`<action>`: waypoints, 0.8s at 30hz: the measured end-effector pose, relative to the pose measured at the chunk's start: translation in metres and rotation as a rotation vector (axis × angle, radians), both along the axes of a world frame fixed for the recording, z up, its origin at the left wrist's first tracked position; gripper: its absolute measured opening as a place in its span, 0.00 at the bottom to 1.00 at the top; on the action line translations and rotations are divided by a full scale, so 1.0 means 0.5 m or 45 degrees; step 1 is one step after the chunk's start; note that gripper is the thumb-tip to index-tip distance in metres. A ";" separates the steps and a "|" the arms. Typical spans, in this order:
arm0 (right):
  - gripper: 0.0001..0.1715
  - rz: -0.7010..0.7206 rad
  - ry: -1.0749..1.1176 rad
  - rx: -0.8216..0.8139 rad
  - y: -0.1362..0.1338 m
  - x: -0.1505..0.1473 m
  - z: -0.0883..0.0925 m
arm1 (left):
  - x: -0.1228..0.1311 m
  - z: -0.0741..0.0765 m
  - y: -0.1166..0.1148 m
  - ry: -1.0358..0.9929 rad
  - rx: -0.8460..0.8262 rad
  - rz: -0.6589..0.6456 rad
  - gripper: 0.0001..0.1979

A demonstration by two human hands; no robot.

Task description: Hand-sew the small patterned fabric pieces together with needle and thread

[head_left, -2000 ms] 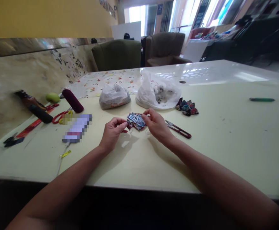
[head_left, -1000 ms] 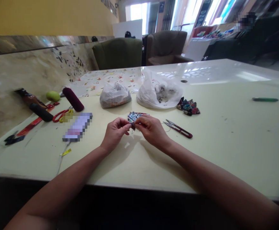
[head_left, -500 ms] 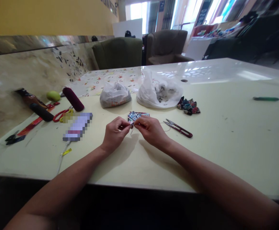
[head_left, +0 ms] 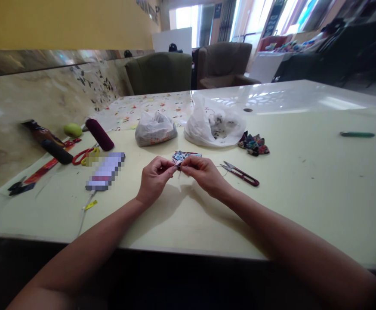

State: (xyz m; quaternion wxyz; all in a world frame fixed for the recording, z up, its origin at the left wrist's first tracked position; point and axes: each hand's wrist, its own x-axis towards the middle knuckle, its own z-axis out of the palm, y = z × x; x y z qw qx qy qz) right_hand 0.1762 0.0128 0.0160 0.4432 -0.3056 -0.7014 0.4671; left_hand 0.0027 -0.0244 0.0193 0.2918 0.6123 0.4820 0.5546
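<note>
Compared with two seconds ago, the right hand (head_left: 204, 173) has slid leftward from the far end of the patterned cloth (head_left: 182, 156) and now meets the left hand (head_left: 157, 176) at its near left corner. Both hands are nearly closed, thumb and forefinger pinching that corner with fingertips touching; whether a needle sits between them cannot be made out. The cloth is a small, folded piece in blue, white and red print, on or just above the smooth, pale table (head_left: 304, 211). To its right lie thread snips (head_left: 241, 174) with pointed metal blades and a slim, dark red handle. Beyond the cloth stand two thin, crinkled plastic bags: a gathered, greyish bag (head_left: 155, 131) to its left, and an open white bag (head_left: 198, 128) to its right showing fluffy white stuffing (head_left: 223, 124) flecked dark. Farther right are pointed, dark floral fabric pieces (head_left: 255, 144), heaped together.
</note>
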 end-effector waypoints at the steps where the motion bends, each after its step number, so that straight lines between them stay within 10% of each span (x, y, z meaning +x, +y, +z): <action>1: 0.08 -0.007 -0.021 0.023 0.002 0.002 0.000 | 0.000 0.000 0.001 -0.009 -0.015 -0.020 0.07; 12: 0.08 -0.078 -0.340 0.476 0.015 0.031 0.019 | -0.009 0.002 0.007 0.033 -0.085 -0.175 0.05; 24: 0.07 0.201 -0.229 0.245 0.037 0.046 0.018 | -0.007 -0.004 0.009 -0.196 -0.304 -0.434 0.08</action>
